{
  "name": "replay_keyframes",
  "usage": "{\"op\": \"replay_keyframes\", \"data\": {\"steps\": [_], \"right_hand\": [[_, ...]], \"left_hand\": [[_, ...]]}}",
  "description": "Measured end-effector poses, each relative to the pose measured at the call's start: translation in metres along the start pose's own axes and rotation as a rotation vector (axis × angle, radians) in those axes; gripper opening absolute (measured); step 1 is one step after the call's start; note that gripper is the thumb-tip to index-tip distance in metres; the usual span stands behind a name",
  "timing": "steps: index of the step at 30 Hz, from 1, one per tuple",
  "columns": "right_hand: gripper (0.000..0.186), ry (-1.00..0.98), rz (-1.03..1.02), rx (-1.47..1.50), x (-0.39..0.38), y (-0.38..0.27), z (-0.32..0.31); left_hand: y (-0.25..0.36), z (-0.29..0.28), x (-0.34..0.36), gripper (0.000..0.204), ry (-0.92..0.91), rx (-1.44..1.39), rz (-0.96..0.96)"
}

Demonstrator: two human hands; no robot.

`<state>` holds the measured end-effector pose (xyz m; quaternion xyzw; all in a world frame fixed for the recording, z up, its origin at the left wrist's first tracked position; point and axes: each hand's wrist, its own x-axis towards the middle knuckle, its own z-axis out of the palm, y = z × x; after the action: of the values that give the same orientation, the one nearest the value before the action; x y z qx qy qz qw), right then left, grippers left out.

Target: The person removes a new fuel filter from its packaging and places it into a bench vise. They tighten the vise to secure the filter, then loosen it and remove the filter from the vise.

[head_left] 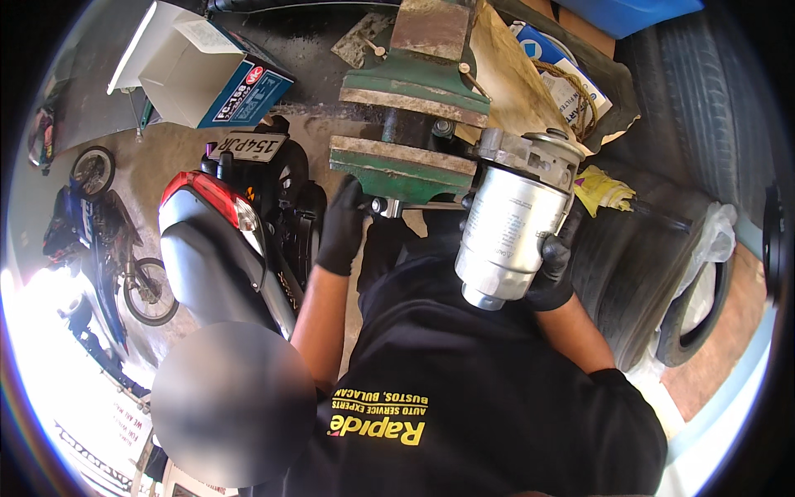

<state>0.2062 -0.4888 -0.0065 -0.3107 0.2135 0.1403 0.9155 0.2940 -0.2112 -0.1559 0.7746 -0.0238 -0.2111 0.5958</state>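
A green bench vise point(402, 184) with worn, rusty edges stands ahead of me, its jaws apart and nothing clamped between them. My left hand point(339, 228), in a black glove, is closed at the left end of the vise handle point(431, 206). To the right of the vise, my gloved right hand point(556, 263) grips a silver fuel filter point(507, 232) from its right side. A cast metal filter head point(530, 156) sits on the canister's far end. The filter is held tilted in front of my body, and some fingers are hidden behind it.
An open blue and white box point(215, 74) lies at the far left. A scooter point(224, 240) stands left of my arm. Stacked tires point(629, 273) and a yellow rag point(604, 190) are at the right. Brown paper point(517, 74) and another box point(571, 70) lie beyond the filter.
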Motion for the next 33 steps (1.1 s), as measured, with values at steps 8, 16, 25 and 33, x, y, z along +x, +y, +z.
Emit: {"op": "replay_keyframes", "data": {"steps": [8,16,25,33], "right_hand": [[0.114,0.021,0.004,0.042,-0.001,0.013,0.014],[0.109,0.004,0.004,-0.012,-0.007,0.007,0.02],[0.093,-0.002,-0.003,0.113,-0.007,0.003,0.011],[0.097,-0.004,0.024,0.1,-0.005,-0.002,0.016]], "left_hand": [[-0.011,0.062,0.0,0.036,-0.427,-0.734,-0.296],[-0.016,-0.001,0.017,0.029,0.091,0.089,0.04],[0.165,-0.045,-0.059,0.024,0.296,0.11,0.454],[0.196,0.005,-0.056,0.032,0.021,0.289,0.588]]}}
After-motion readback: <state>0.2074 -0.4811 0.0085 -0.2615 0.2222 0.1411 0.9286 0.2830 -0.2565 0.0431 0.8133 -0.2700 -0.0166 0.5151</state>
